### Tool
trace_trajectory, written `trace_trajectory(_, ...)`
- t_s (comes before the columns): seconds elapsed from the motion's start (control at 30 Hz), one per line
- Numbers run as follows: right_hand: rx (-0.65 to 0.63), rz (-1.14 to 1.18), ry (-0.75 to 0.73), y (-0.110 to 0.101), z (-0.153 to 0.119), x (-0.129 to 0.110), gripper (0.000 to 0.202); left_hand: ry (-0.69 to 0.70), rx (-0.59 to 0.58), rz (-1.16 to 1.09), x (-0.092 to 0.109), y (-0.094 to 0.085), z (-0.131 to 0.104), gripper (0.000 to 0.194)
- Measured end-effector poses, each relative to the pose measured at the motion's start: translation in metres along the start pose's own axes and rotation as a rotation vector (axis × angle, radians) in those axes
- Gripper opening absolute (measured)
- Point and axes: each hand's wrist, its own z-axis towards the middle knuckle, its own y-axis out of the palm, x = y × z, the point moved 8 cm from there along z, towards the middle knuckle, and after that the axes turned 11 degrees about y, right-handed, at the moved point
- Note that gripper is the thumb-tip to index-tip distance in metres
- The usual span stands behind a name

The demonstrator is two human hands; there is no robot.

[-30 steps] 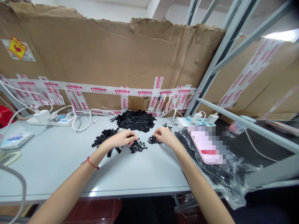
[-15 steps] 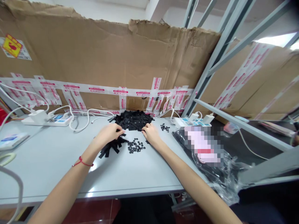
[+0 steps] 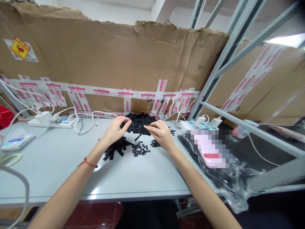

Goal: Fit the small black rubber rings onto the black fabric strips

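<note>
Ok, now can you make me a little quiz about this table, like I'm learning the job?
1. True or false: the red bracelet is on the person's left arm.

2. Pick one. Seen from the person's seat, where is the big heap of black strips compared with the middle pile of little round pieces?
A) closer to the person
B) farther from the person
C) underneath the pile

3. Fill in the missing word: the chunky plug on the left power strip is coloured ____.

Key: 1. True. 2. B. 3. White.
</note>
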Motion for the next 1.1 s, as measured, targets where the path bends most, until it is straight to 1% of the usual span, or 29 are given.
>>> trace_trajectory(0.03,0.010,0.041,-0.047,-0.005,-0.002,-0.006,0.028,0.000,-0.033,-0.138,0.004,0.010,0.000,0.043)
trace_trajectory(0.07,0.020,0.082,-0.080,-0.009,-0.004,-0.010,0.028,-0.018,-0.103,-0.275,0.008,0.023,-0.001,0.045)
trace_trajectory(0.13,0.034,0.159,-0.109,-0.014,-0.007,-0.016,0.028,-0.062,-0.290,-0.523,0.015,0.050,-0.007,0.048)
trace_trajectory(0.17,0.041,0.191,-0.112,-0.016,-0.009,-0.017,0.028,-0.069,-0.370,-0.613,0.019,0.061,-0.010,0.047)
trace_trajectory(0.2,0.050,0.217,-0.109,-0.016,-0.010,-0.017,0.028,-0.067,-0.419,-0.669,0.022,0.068,-0.013,0.044)
trace_trajectory(0.23,0.058,0.239,-0.098,-0.017,-0.011,-0.017,0.027,-0.065,-0.434,-0.694,0.022,0.073,-0.014,0.041)
trace_trajectory(0.33,0.056,0.306,-0.051,-0.018,-0.010,-0.014,0.025,-0.073,-0.384,-0.672,0.014,0.074,-0.014,0.037)
trace_trajectory(0.43,-0.027,0.409,0.009,-0.015,-0.008,-0.013,0.020,-0.053,-0.350,-0.600,0.012,0.070,-0.013,0.034)
trace_trajectory(0.5,-0.130,0.512,0.085,-0.008,-0.006,-0.012,0.021,-0.011,-0.343,-0.518,0.017,0.067,-0.012,0.029)
trace_trajectory(0.6,-0.358,0.709,0.252,0.011,-0.009,-0.010,0.025,0.056,-0.342,-0.398,0.028,0.065,-0.013,0.024)
trace_trajectory(0.67,-0.495,0.833,0.346,0.024,-0.014,-0.010,0.022,0.060,-0.353,-0.364,0.031,0.065,-0.014,0.024)
trace_trajectory(0.73,-0.562,0.941,0.388,0.031,-0.017,-0.012,0.020,0.025,-0.363,-0.398,0.030,0.067,-0.016,0.027)
trace_trajectory(0.8,-0.556,1.009,0.389,0.031,-0.016,-0.013,0.019,-0.019,-0.381,-0.494,0.028,0.069,-0.017,0.029)
trace_trajectory(0.9,-0.465,0.976,0.383,0.025,-0.012,-0.009,0.009,-0.070,-0.434,-0.645,0.029,0.074,-0.019,0.033)
trace_trajectory(0.97,-0.392,0.882,0.393,0.021,-0.011,-0.005,0.004,-0.089,-0.446,-0.668,0.029,0.075,-0.019,0.035)
trace_trajectory(1.03,-0.343,0.804,0.396,0.018,-0.011,-0.003,0.010,-0.096,-0.416,-0.645,0.027,0.073,-0.018,0.037)
trace_trajectory(1.1,-0.316,0.781,0.388,0.015,-0.011,-0.004,0.012,-0.090,-0.389,-0.643,0.028,0.072,-0.017,0.039)
